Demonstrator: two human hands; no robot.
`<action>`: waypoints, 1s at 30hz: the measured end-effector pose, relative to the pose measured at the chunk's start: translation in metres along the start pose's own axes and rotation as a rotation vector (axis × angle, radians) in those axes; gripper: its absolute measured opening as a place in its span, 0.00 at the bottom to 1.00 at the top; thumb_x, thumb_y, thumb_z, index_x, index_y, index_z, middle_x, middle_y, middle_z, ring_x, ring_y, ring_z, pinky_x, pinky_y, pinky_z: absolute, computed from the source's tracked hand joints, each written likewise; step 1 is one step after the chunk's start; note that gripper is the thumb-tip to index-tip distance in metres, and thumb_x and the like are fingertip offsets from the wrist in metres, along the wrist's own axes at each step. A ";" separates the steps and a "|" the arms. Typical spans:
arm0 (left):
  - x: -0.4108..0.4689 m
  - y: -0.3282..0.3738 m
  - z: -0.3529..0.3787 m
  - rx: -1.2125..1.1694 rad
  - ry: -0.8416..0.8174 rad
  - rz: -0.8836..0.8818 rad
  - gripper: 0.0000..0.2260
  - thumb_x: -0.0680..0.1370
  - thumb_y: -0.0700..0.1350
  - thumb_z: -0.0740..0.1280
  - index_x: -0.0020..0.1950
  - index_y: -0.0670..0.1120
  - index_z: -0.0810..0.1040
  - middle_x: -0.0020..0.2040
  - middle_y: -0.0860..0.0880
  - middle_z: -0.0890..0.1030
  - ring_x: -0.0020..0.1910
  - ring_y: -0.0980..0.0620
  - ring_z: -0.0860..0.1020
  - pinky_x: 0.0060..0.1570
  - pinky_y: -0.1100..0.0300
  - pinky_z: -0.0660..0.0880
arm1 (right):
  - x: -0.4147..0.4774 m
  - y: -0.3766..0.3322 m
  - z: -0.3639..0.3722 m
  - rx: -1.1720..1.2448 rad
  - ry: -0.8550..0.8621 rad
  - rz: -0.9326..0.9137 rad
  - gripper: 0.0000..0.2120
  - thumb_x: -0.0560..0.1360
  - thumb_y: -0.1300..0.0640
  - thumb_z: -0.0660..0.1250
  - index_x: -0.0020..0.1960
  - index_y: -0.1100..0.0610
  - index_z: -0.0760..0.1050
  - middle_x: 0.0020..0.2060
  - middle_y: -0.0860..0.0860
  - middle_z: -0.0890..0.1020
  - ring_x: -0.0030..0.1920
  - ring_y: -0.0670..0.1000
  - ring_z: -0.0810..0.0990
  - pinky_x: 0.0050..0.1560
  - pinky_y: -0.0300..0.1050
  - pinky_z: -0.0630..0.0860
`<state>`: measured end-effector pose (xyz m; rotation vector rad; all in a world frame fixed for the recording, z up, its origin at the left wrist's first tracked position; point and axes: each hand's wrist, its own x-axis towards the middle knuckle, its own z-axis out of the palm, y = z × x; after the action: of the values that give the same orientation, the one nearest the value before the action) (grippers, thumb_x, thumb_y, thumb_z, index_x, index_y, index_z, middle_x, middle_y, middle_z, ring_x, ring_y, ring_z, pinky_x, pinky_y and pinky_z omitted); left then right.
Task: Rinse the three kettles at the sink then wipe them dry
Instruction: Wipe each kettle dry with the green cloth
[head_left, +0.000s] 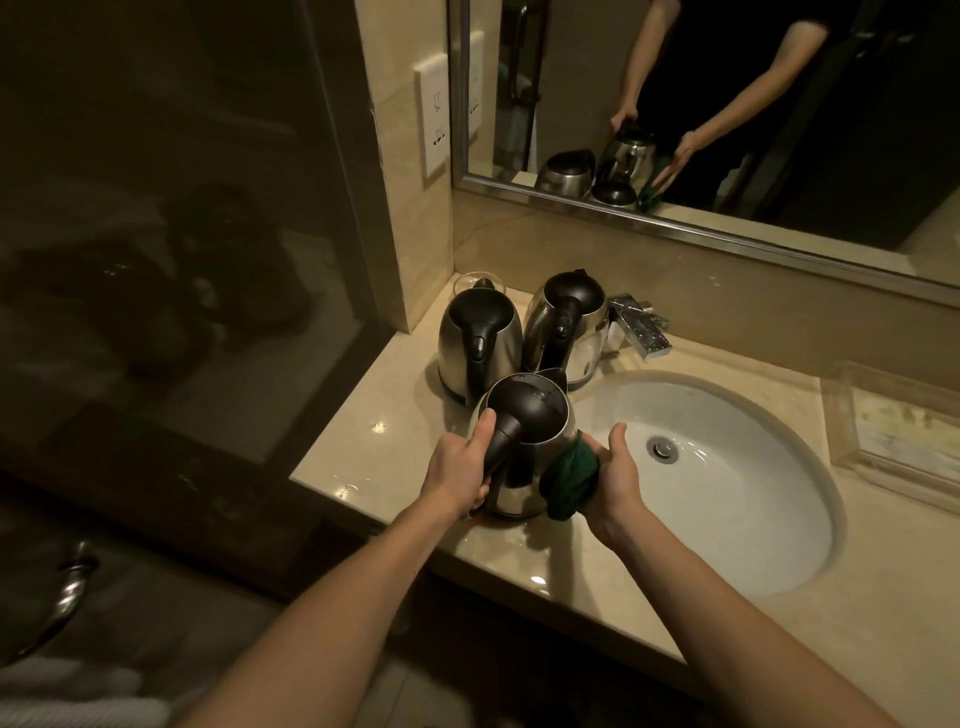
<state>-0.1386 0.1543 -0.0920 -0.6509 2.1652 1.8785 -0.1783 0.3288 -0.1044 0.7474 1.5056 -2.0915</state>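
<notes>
Left hand (457, 470) grips near kettle (524, 441) handle, just left of sink (727, 405); right hand (613, 478) clutches green cloth (569, 475) against it.

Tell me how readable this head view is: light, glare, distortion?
Head view: dim warm light, the left third nearly black; small glare spots on the counter and sink; wide-angle bends the mirror frame; the front kettle, cloth, left hand and right hand read sharp enough.
</notes>
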 end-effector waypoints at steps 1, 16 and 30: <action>0.000 0.000 0.000 0.002 0.002 0.004 0.28 0.82 0.64 0.57 0.38 0.41 0.75 0.26 0.46 0.71 0.19 0.52 0.69 0.21 0.62 0.66 | -0.001 0.001 0.000 0.005 -0.010 0.007 0.37 0.77 0.30 0.43 0.64 0.55 0.76 0.58 0.59 0.82 0.60 0.59 0.77 0.65 0.58 0.69; -0.001 0.000 0.000 0.016 0.052 0.046 0.25 0.84 0.60 0.56 0.35 0.45 0.74 0.28 0.48 0.73 0.26 0.50 0.72 0.26 0.59 0.70 | -0.056 -0.023 0.082 -1.196 -0.035 -0.780 0.24 0.84 0.46 0.42 0.76 0.51 0.62 0.76 0.51 0.61 0.78 0.53 0.49 0.77 0.56 0.44; 0.010 -0.011 0.003 0.018 0.082 -0.018 0.62 0.52 0.89 0.45 0.61 0.41 0.78 0.53 0.36 0.82 0.53 0.36 0.81 0.55 0.46 0.79 | -0.060 -0.044 0.088 -1.352 -0.060 -0.716 0.25 0.83 0.43 0.42 0.72 0.48 0.66 0.73 0.52 0.66 0.74 0.57 0.58 0.72 0.54 0.55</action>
<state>-0.1432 0.1545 -0.1068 -0.7539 2.2157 1.8529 -0.1757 0.2612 -0.0108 -0.4175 2.7813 -0.8693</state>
